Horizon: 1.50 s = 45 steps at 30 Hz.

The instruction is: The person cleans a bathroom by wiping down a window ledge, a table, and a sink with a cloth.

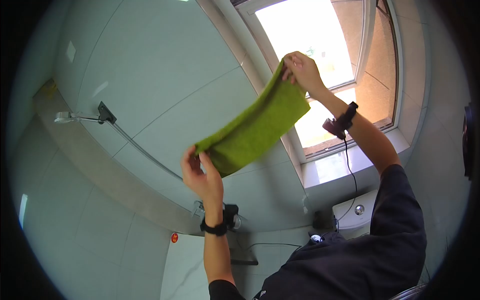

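Observation:
A green cloth (257, 127) is stretched in the air between my two hands, folded or doubled along its upper edge. My left hand (202, 175) pinches its lower left corner between thumb and fingers. Higher up, in front of the bright window, my right hand (303, 75) grips the opposite upper corner. The cloth slants up to the right and its lower edge hangs loose. Each wrist wears a black strap with a small device, the right device (336, 128) trailing a thin cable.
An open window (390, 65) with a tiled sill (327, 172) is at upper right. A hand shower (64, 117) sits in a wall holder at left, its rail running toward a mixer tap (198, 207). Below the sill stands a white toilet cistern (350, 210). Tiled walls surround me.

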Each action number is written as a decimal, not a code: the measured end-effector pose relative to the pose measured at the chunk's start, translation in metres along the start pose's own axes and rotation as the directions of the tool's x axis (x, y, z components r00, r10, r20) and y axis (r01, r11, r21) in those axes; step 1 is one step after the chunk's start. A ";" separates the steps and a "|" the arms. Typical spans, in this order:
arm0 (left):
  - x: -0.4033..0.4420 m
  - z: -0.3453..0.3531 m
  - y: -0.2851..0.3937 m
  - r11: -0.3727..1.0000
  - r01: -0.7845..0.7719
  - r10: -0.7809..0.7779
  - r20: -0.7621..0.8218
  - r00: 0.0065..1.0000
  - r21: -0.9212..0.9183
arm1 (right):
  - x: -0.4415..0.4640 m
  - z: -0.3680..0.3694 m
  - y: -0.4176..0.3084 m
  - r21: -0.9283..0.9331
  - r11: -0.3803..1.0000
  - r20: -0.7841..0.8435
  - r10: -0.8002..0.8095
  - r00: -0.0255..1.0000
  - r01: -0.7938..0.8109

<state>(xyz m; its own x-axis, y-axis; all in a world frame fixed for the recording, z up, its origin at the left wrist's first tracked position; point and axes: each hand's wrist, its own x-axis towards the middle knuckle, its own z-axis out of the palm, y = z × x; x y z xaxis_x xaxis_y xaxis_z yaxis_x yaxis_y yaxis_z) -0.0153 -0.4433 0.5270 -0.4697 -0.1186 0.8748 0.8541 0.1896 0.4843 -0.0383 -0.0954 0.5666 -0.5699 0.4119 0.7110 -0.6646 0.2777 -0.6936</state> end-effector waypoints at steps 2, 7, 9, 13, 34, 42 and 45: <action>0.024 0.010 0.002 0.994 -0.080 0.081 -0.013 0.997 0.072 | 0.026 0.006 0.000 -0.047 0.996 -0.028 -0.071 0.997 0.070; 0.083 0.041 0.012 0.894 -0.295 0.334 -0.064 0.940 0.337 | 0.085 0.022 0.001 -0.110 0.950 -0.107 -0.305 0.946 0.294; 0.110 0.055 0.009 0.852 -0.334 0.402 -0.095 0.911 0.402 | 0.112 0.037 0.010 -0.144 0.898 -0.164 -0.437 0.884 0.417; 0.157 0.085 0.008 0.855 -0.292 0.374 -0.119 0.920 0.429 | 0.143 0.070 0.014 -0.241 0.825 -0.114 -0.547 0.830 0.511; 0.222 0.165 -0.069 0.531 -0.430 0.621 0.010 0.784 0.730 | 0.010 0.079 -0.029 -0.354 0.797 0.210 -0.443 0.872 0.490; 0.191 0.163 -0.037 0.572 -0.347 0.480 0.041 0.876 0.743 | -0.014 0.097 0.007 -0.586 0.650 0.396 -0.292 0.871 0.484; 0.179 0.158 -0.003 0.643 -0.360 0.484 0.006 0.875 0.676 | -0.007 0.082 0.014 -0.564 0.608 0.346 -0.440 0.829 0.558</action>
<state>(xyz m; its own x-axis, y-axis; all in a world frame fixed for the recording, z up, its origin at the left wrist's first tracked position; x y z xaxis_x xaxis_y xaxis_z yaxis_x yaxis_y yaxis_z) -0.1376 -0.3111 0.6842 0.0016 -0.0063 1.0000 0.5674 0.8234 0.0043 -0.0839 -0.1654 0.5613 -0.3470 -0.0808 0.9344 -0.4500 0.8884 -0.0903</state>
